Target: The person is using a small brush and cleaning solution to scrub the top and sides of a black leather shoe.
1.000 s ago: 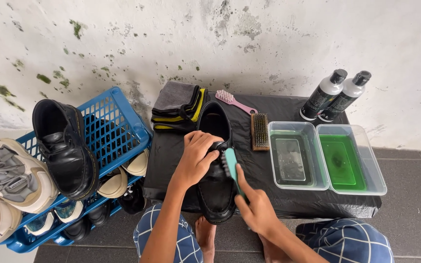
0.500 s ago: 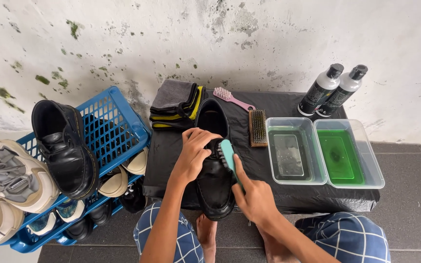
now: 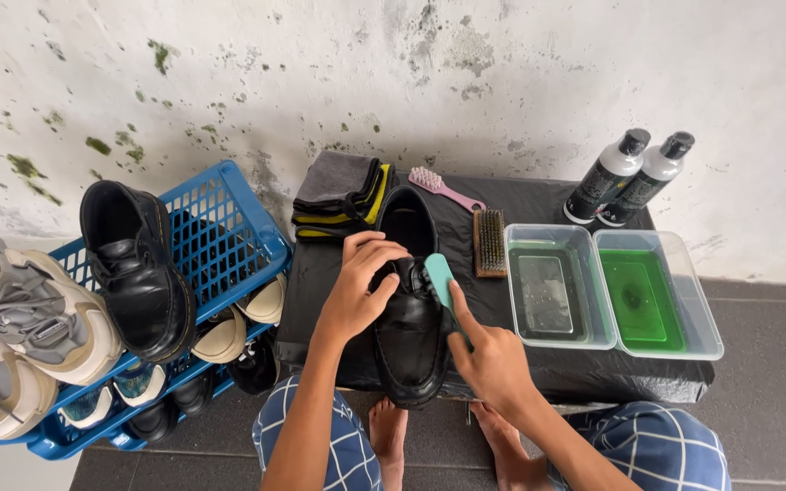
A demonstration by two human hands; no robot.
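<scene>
Black leather shoe (image 3: pixel 411 336) lying on the black-covered counter (image 3: pixel 539 373), toe toward the near edge, opening toward the wall. Left hand (image 3: pixel 357 291) draped over the lace area, fingers (image 3: pixel 377 253) curled and clamped on the upper. Right hand (image 3: pixel 493 359) just right of the shoe, fingers (image 3: pixel 462 314) closed around a teal-handled brush (image 3: pixel 438 277), brush head pressed against the shoe's side, touching the leather beside the left fingers.

Beyond the left fingers, toward the wall: folded stack of grey and yellow cloths (image 3: pixel 338 195), touching the shoe's heel end. Beyond the right fingers: wooden bristle brush (image 3: pixel 489 242) lying flat, and farther back a pink toothbrush-type brush (image 3: pixel 443 189). Right of the right fingers: clear tub with clear liquid (image 3: pixel 557 286), close by; second clear tub with green liquid (image 3: pixel 652 295) touching it on the far side. Past the tubs, near the wall: two grey-and-black bottles (image 3: pixel 625 177) side by side, leaning.

Well left of the left fingers: blue plastic crate rack (image 3: pixel 229 227) on the floor, second black shoe (image 3: pixel 134 268) resting on top, grey-and-cream sneakers (image 3: pixel 11 332) at the far left, more footwear in the lower tier. Below both hands: blue checked shorts (image 3: pixel 657 450) and bare feet (image 3: pixel 388 432) on dark floor tiles. Stained white wall (image 3: pixel 411 73) behind everything.
</scene>
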